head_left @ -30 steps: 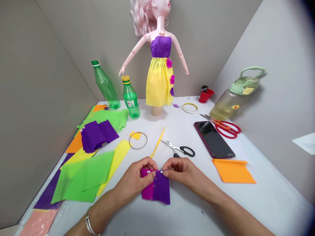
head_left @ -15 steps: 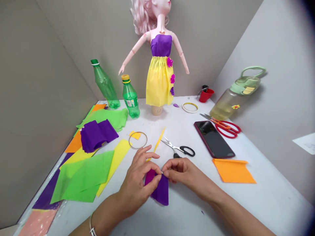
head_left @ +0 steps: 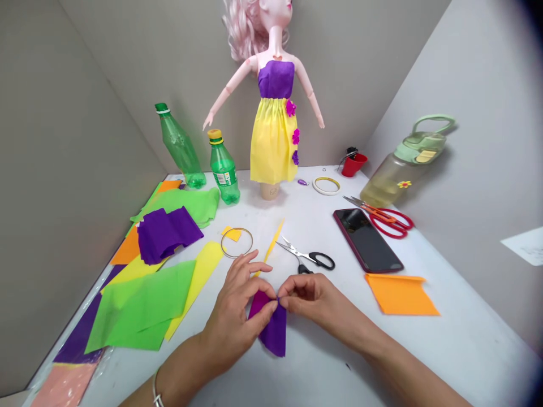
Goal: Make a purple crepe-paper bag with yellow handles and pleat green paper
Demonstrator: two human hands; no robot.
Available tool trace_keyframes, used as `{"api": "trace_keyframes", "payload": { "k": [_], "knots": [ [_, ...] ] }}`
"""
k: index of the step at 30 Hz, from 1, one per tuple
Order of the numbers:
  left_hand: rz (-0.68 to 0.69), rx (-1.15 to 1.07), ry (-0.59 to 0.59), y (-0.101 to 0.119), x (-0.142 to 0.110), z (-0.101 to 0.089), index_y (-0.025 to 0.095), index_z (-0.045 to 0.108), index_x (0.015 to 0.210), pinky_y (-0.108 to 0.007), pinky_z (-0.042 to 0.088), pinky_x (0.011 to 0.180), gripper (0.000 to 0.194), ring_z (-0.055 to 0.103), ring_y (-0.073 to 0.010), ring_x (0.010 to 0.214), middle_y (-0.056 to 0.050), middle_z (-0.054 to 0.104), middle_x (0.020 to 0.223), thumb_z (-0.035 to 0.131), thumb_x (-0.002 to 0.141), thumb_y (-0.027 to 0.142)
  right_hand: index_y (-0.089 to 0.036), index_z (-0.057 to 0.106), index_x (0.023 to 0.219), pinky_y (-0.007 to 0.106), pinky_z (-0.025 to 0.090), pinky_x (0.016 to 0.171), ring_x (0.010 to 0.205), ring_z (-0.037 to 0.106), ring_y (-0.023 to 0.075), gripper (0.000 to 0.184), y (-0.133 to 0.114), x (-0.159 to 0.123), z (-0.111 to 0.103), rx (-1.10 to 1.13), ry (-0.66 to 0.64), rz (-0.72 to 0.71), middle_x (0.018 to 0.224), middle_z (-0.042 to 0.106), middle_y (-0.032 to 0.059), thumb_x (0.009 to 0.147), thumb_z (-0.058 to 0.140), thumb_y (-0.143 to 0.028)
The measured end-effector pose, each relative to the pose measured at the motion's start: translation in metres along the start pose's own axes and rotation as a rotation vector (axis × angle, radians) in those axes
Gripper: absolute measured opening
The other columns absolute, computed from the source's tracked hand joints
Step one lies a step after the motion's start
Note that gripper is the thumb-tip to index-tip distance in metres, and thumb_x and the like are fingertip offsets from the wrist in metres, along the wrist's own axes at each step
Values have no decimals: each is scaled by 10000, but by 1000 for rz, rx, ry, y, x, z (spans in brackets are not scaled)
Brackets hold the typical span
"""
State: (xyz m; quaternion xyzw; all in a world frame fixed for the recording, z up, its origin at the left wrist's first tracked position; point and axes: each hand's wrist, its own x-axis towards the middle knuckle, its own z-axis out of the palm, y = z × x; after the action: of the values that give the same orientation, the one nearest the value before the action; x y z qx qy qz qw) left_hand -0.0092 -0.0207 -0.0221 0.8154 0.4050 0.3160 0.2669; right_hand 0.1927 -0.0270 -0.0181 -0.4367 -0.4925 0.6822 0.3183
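Note:
A small piece of purple and magenta crepe paper (head_left: 274, 330) hangs between my hands just above the white table (head_left: 322, 362). My left hand (head_left: 237, 316) pinches its gathered top edge with thumb and forefinger, the other fingers raised. My right hand (head_left: 307, 299) is closed, pinching the same top edge from the right. Small black-handled scissors (head_left: 307, 257) lie just beyond my right hand. A doll (head_left: 274, 113) in a purple and yellow paper dress stands at the back.
Green, yellow, purple and orange paper sheets (head_left: 144, 305) cover the left side. Two green bottles (head_left: 223, 167), a wire ring (head_left: 236, 242), a tape roll (head_left: 326, 185), a phone (head_left: 367, 238), red scissors (head_left: 384, 217), an orange sheet (head_left: 401, 294) and a jug (head_left: 403, 169) lie around.
The flat paper piece has been gathered at its top into a narrow bunch. My left hand's fingers lifted and shifted right toward my right hand.

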Motion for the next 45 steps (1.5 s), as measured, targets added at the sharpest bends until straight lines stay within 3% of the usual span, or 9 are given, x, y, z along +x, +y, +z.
{"api": "trace_keyframes", "payload": {
  "k": [8,14,19,25,45],
  "knots": [
    [-7,-8,-24,2,1,-1,226,600,866,-571,297,1110,103,317,-311,1385,-90,580,1218,594,842,126,-158,664,778,241,372,649,671,495,122,139,2,1,0,-63,12,-16,720,602,-6,837,644,-283],
    [-65,-51,-62,1,1,-2,232,583,1022,-566,285,1128,216,252,-302,1428,-93,540,1323,563,839,118,-158,629,756,238,335,613,631,432,107,93,2,0,0,-120,8,-35,680,546,-25,828,601,-209],
    [-132,-116,-158,3,2,-1,217,597,900,-600,274,1121,106,222,-324,1441,-100,530,1349,575,833,137,-155,628,765,244,353,633,655,448,115,70,1,-1,1,-136,4,-54,695,557,-16,816,597,-191],
    [-156,-164,-121,4,2,2,208,568,786,-616,294,1104,117,262,-321,1429,-106,564,1306,556,816,96,-165,629,768,240,350,609,629,428,113,67,-4,-2,4,-209,17,-49,675,542,-23,811,590,-198],
    [-194,-176,-94,4,4,0,214,584,801,-611,298,1103,95,279,-319,1427,-97,573,1309,584,809,119,-167,646,767,248,340,626,636,423,116,105,-3,-2,4,-213,22,-47,674,543,-30,827,614,-247]
  ]
}}
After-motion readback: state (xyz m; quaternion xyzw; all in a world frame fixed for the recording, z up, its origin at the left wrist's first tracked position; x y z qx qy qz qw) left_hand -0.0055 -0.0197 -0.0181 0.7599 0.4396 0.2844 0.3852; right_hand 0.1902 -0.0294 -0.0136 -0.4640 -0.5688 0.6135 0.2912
